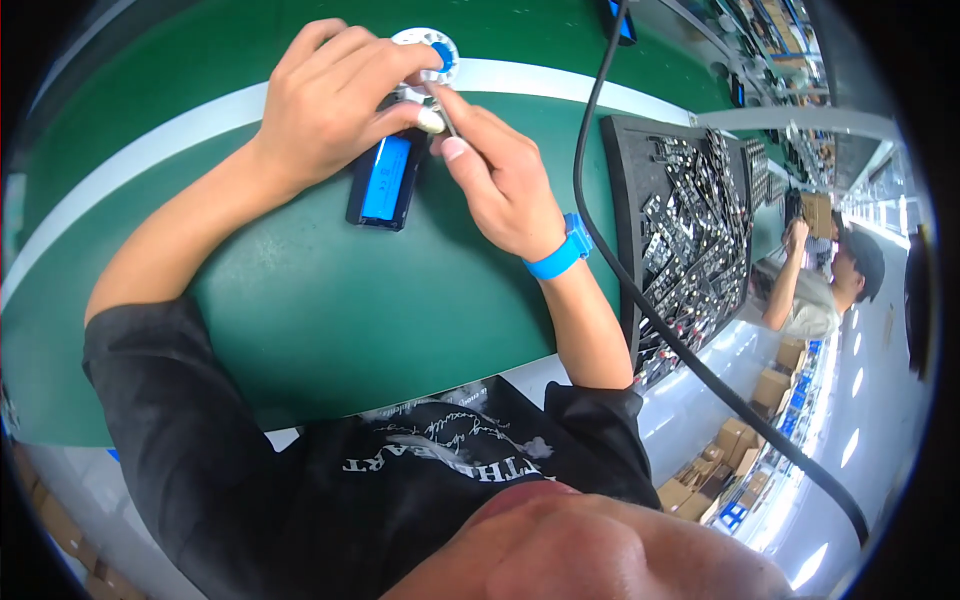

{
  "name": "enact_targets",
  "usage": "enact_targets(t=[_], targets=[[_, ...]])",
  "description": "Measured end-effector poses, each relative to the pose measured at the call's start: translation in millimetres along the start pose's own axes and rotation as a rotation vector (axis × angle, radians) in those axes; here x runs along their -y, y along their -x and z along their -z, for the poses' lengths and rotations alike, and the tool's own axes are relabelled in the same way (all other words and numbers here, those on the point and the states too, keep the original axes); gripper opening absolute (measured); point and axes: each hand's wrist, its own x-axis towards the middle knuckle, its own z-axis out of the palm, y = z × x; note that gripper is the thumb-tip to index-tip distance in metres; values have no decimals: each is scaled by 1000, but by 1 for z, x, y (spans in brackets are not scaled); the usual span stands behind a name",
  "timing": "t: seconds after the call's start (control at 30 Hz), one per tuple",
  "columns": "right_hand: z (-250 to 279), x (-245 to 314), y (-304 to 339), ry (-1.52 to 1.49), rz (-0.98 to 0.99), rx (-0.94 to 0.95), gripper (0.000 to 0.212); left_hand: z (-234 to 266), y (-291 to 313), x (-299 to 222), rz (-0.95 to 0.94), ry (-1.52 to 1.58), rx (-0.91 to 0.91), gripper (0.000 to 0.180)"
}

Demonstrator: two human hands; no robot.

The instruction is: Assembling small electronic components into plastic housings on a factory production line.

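Observation:
My left hand [335,100] is closed at the far middle of the bench. Its index finger presses on a round white part with a blue centre [446,56], and its thumb sits just below. My right hand [505,185], with a blue wristband, is closed on a thin metal tool [442,112] whose tip reaches between my left finger and thumb. The tool's exact kind is hidden by my fingers. Below my left hand lies a black casing with a blue battery-like block [386,180] in it. Its upper end is hidden under my fingers.
A black tray [628,180] full of small circuit boards [690,230] stands at the right. A black cable [640,300] runs down past it. The green bench [300,340] carries a white strip [540,80]. A person [815,290] works further right, near cardboard boxes [730,440].

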Motion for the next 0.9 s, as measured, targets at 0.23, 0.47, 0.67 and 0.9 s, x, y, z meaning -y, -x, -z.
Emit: enact_targets(t=[0.23, 0.47, 0.67, 0.9], targets=[[16, -10, -5, -40, 22, 99, 43, 4, -1, 2, -92, -104, 119, 28], [41, -6, 0, -7, -24, 249, 44, -30, -46, 31, 31, 445, 412, 35], [96, -30, 12, 702, -167, -314, 45, -63, -40, 90, 227, 471, 545, 44], [170, -37, 85, 973, -858, -405, 48, -50, -66, 235, 1490, 150, -41, 36]])
